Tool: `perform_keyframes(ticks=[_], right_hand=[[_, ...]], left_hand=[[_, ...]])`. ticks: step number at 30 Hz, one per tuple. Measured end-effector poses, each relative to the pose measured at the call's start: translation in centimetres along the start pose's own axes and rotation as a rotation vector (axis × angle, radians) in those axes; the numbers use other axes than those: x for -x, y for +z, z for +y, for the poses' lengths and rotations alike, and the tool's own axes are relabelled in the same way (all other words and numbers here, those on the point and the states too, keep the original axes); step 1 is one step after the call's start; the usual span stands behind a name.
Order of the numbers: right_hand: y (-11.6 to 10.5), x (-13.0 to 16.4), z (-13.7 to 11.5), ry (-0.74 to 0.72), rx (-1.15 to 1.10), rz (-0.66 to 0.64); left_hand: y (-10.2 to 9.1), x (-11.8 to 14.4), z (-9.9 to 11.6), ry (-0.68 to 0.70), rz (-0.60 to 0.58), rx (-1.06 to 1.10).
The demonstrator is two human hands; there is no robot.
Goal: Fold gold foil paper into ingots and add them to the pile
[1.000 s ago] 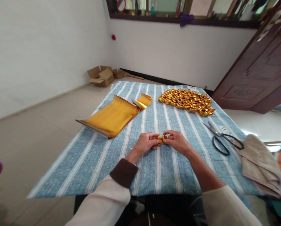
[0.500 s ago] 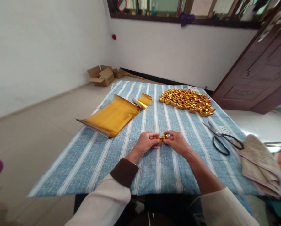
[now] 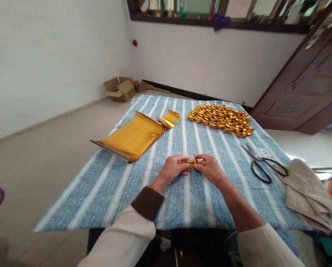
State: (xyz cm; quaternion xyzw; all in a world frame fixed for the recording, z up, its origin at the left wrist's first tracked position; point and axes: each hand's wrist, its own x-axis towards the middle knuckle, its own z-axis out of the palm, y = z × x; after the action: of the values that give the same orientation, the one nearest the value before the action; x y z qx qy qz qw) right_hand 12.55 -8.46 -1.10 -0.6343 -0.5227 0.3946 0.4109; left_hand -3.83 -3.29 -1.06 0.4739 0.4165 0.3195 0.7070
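Between my two hands is a small folded gold paper ingot [image 3: 192, 163], just above the striped cloth. My left hand [image 3: 174, 167] pinches its left end with thumb and fingers. On its right end my right hand [image 3: 209, 167] is closed in the same way. Fingers cover part of the piece. Beyond my left hand lies a stack of gold foil paper sheets [image 3: 132, 135], its edges curling up. A smaller curled gold sheet [image 3: 171, 118] rests against the stack's far corner. Finished gold paper ingots [image 3: 221, 118] sit packed in rows at the far right.
Black-handled scissors [image 3: 262, 163] lie partly spread on the right of the blue striped tablecloth [image 3: 121, 200]. A folded beige towel [image 3: 305, 193] covers the right edge. Cardboard boxes [image 3: 121, 91] stand on the floor at the back left. A brown door [image 3: 305, 81] is at right.
My hands stay in nearly the same place with the paper ingot between them. The fingers have shifted slightly, and a little more of the gold piece shows. Everything else looks unmoved.
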Motion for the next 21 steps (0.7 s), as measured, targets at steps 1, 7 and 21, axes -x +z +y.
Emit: perform_keyframes(ticks=[1, 7, 21], right_hand=[[0.00, 0.01, 0.00, 0.000, 0.000, 0.002], [-0.08, 0.03, 0.15, -0.004, 0.022, 0.016], [0.13, 0.07, 0.89, 0.015, 0.012, 0.061]], left_hand=[[0.01, -0.01, -0.02, 0.002, -0.001, 0.001], [0.13, -0.13, -0.38, 0.029, -0.012, 0.006], [0.34, -0.27, -0.89, 0.091, 0.018, -0.001]])
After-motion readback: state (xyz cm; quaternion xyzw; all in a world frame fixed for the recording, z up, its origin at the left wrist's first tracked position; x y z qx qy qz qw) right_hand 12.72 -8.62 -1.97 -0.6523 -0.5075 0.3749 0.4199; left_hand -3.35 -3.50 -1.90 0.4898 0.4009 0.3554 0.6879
